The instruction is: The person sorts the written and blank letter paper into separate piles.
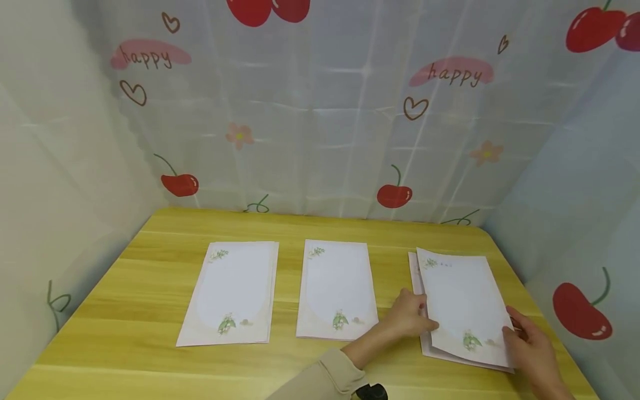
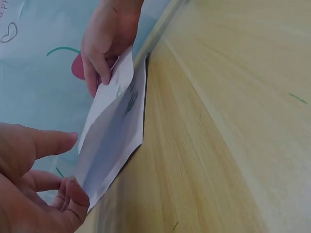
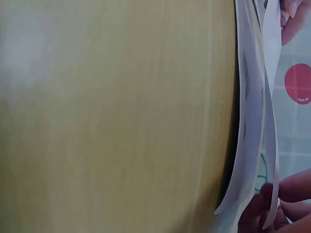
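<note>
A pale letter-paper sheet (image 1: 462,300) with green floral print and faint writing near its top stands raised at its lower left over another sheet (image 1: 425,351), on the right of the table. My right hand (image 1: 535,350) pinches its right edge, thumb on top. At the sheet's left edge is my left hand (image 1: 405,316); its thumb tip overlaps the paper, and in the left wrist view its thumb and fingers stand apart. The gap between the two sheets shows in the right wrist view, where the lower sheet (image 3: 245,107) bows up from the wood.
Two more piles of the same floral paper lie to the left, a middle one (image 1: 337,289) and a left one (image 1: 232,294). The wooden table (image 1: 150,311) meets a cherry-print curtain (image 1: 320,139) at the back. A black object (image 1: 372,392) shows by the left sleeve.
</note>
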`<state>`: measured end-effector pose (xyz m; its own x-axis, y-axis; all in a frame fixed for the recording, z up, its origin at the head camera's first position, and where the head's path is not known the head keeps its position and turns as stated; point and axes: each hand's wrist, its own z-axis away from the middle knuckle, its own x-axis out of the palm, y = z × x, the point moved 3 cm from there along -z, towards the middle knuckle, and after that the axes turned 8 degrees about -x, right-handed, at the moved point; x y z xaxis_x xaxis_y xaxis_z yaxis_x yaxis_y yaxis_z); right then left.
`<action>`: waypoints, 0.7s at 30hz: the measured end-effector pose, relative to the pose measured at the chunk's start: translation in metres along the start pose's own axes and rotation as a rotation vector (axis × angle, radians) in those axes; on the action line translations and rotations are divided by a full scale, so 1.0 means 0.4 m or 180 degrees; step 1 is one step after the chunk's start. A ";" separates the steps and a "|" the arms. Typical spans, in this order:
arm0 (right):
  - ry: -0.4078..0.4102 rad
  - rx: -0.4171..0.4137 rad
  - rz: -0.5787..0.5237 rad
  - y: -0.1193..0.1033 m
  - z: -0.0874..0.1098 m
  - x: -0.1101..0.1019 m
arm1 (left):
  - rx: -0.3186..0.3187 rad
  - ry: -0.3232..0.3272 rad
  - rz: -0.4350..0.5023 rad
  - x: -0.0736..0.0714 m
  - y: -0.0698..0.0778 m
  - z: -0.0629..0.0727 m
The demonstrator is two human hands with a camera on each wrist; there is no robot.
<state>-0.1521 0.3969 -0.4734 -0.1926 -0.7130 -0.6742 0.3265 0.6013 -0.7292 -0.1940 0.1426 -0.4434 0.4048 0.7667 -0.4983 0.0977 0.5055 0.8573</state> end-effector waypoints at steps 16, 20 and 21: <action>-0.0602 -0.0349 0.0594 -0.027 0.010 -0.003 | -0.0360 0.0010 -0.0286 0.002 -0.014 -0.001; -0.0514 -0.0423 0.0639 -0.034 0.009 0.000 | -0.0329 -0.0021 -0.0088 -0.011 -0.024 0.009; -0.0468 -0.0439 0.0656 -0.037 0.009 0.002 | -0.0277 -0.0021 -0.0043 -0.017 -0.028 0.012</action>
<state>-0.1537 0.3860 -0.4627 0.0043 -0.6091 -0.7930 0.2139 0.7753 -0.5943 -0.1934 0.1299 -0.4492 0.4100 0.7570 -0.5087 0.0238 0.5487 0.8357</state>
